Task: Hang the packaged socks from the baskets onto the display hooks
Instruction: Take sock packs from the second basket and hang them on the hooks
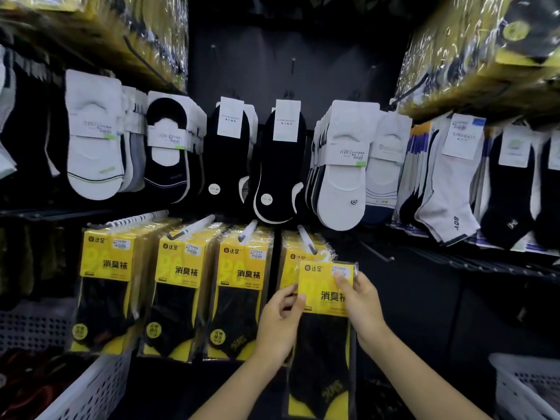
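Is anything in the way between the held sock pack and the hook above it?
Nothing visible. The left hand and right hand hold the pack just below the bare tip of the hook; hung packs sit farther back.

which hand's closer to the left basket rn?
Left. The left hand grips the left edge of the pack, up and to the right of the left basket. The right hand pinches the pack's right side, farther right still.
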`<state>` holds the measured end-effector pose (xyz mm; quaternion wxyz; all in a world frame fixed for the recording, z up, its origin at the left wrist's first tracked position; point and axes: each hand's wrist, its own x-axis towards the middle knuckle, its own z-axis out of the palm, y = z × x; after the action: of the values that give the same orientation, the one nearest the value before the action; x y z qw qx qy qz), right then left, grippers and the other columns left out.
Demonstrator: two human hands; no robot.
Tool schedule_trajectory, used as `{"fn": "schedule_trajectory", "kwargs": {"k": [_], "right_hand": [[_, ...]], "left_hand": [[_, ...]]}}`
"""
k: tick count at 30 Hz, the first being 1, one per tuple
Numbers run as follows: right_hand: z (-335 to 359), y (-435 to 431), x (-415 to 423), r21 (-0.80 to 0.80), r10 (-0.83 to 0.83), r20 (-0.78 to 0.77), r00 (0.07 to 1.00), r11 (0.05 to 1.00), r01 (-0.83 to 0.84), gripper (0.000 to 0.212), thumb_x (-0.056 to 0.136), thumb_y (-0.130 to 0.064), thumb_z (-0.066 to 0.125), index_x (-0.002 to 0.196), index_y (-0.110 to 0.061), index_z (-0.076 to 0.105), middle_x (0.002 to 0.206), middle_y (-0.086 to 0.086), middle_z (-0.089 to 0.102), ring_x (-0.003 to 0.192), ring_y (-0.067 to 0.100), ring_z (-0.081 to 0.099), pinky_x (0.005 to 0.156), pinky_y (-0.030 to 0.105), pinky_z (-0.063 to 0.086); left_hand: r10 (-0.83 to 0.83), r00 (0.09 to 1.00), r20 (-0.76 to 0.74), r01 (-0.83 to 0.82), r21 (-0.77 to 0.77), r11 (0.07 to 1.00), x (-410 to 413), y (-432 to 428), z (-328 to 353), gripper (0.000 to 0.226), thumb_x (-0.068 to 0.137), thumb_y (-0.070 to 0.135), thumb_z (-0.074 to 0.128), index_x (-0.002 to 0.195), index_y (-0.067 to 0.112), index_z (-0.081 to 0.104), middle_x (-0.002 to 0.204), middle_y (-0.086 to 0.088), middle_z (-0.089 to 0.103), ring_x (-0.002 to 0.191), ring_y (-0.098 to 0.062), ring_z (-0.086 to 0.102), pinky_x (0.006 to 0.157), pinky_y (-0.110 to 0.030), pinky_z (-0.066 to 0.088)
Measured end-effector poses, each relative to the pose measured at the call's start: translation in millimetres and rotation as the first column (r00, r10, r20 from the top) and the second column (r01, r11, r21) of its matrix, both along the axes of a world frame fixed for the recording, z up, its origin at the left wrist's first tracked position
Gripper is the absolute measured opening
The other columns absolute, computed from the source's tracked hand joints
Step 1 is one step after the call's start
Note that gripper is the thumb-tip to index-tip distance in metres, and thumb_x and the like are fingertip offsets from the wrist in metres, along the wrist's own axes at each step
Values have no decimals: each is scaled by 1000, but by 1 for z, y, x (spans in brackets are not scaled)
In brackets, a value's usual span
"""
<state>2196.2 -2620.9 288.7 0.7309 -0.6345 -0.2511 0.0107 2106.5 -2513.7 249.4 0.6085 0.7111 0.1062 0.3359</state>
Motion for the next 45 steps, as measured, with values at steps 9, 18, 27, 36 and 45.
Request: {"fn": "schedule_trajectory", "kwargs": {"k": [9, 18, 27, 36, 45], "right_hand": [[-12, 39, 33, -140, -193, 17, 981, 971, 193, 28, 85, -41, 67, 94, -15, 59, 88, -1, 66, 79, 8, 62, 61, 21, 47], [-99, -16, -7, -253, -259, -118, 959, 941, 223, 18, 88, -20, 68, 100, -11, 59, 101, 4, 63, 93, 18, 61, 84, 32, 52], [-293, -103, -127, -807, 65, -438, 896, 410, -424, 38, 93, -27, 61, 123, -4, 56, 124, 10, 61, 116, 22, 57, 86, 19, 39], [-362, -97, -144, -797, -11, -602, 798, -39, -602, 76, 93, -41, 58, 148, -4, 21, 152, 14, 30, 135, 28, 38, 101, 30, 37], [-391, -90, -153, -898, 66, -382, 922, -263, -353, 26, 88, -33, 64, 89, -10, 52, 86, 2, 55, 91, 24, 61, 56, 26, 38]], "left_hand": [[86, 996, 2, -86, 73, 994, 13, 18, -10, 53, 96, 32, 50, 145, 31, 31, 119, 29, 51, 101, 14, 54, 80, -6, 46], [-4, 980, -201, 27, 113, 993, -38, 17, -104, 41, 95, 41, 49, 135, 36, 46, 127, 21, 51, 117, 7, 44, 96, -14, 36], [-283, 736, -615, 191, -213, 958, -184, -43, -313, 15, 95, 13, 55, 99, 19, 68, 98, 7, 69, 83, 17, 60, 77, -7, 41], [-209, 433, -877, 258, -102, 961, -250, -26, -378, 57, 98, 40, 45, 146, 14, 33, 154, -6, 29, 141, -19, 29, 112, -26, 24], [-242, 417, -876, 202, -170, 965, -259, -24, -396, 61, 95, 50, 43, 148, 23, 29, 158, -3, 20, 145, -20, 18, 117, -36, 18]]}}
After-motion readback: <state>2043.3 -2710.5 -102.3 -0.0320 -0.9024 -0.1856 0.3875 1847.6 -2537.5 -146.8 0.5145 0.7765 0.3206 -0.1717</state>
